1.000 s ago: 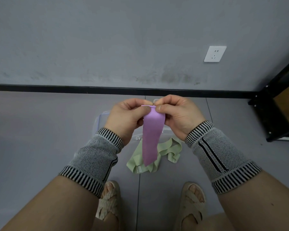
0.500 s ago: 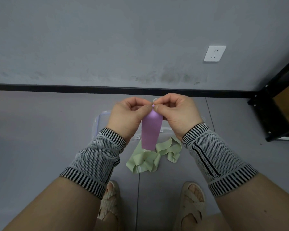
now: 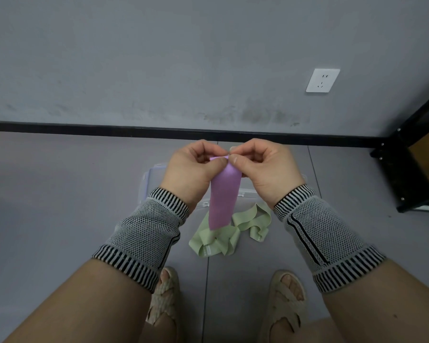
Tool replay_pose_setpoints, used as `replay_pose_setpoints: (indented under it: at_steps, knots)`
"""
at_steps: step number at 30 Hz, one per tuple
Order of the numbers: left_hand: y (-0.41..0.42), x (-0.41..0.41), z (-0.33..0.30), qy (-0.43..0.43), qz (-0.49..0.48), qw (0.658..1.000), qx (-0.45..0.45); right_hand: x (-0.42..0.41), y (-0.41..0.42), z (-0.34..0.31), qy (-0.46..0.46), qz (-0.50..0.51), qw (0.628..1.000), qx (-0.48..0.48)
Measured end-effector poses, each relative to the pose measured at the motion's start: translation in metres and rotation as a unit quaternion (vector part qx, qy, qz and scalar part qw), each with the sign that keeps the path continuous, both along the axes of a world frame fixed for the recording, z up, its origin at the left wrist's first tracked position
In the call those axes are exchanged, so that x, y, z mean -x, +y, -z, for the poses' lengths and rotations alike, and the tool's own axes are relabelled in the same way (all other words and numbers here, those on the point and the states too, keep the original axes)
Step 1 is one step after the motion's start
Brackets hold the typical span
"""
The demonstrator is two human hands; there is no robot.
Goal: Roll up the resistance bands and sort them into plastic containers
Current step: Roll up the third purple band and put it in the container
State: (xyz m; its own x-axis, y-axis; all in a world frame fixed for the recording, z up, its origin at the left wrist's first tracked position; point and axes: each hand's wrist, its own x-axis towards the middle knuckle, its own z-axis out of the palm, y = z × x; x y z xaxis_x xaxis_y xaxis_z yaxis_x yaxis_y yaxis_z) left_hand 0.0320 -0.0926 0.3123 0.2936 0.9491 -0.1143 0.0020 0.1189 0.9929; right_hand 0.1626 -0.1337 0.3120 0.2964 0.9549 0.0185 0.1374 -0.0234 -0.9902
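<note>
A purple resistance band [image 3: 223, 196] hangs down in the air between my hands. My left hand [image 3: 192, 169] and my right hand [image 3: 262, 167] both pinch its top end, where a small roll shows between the fingertips. Below it on the grey floor lies a crumpled light green band [image 3: 220, 240]. A clear plastic container [image 3: 152, 179] stands on the floor behind my hands, and they hide most of it.
The grey wall with a black skirting board [image 3: 109, 128] and a white socket [image 3: 322, 80] is straight ahead. A black metal rack [image 3: 406, 169] with a cardboard box stands at the right. My sandalled feet [image 3: 285, 298] are on the floor below the bands.
The hanging purple tail is shorter than a second ago: its lower end has risen as the top end is rolled between my fingers. The green band has not moved.
</note>
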Motion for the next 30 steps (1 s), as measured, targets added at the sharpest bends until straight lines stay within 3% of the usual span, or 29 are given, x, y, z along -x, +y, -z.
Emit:
replay_pose_setpoints:
  at_steps: [15, 21, 30]
  knots:
    - [-0.0005, -0.0012, -0.0016, -0.002, -0.012, 1.0, 0.009, -0.0012, 0.0018, 0.0015, 0.022, 0.017, 0.999, -0.03]
    - [0.0016, 0.0022, -0.0002, 0.0, -0.025, 1.0, -0.009, -0.004, 0.0021, 0.0066, 0.062, 0.052, 0.997, 0.019]
    - [0.001, 0.0026, -0.0028, 0.022, -0.023, 0.999, -0.041, -0.0048, 0.0024, 0.0062, 0.08, 0.069, 0.994, 0.011]
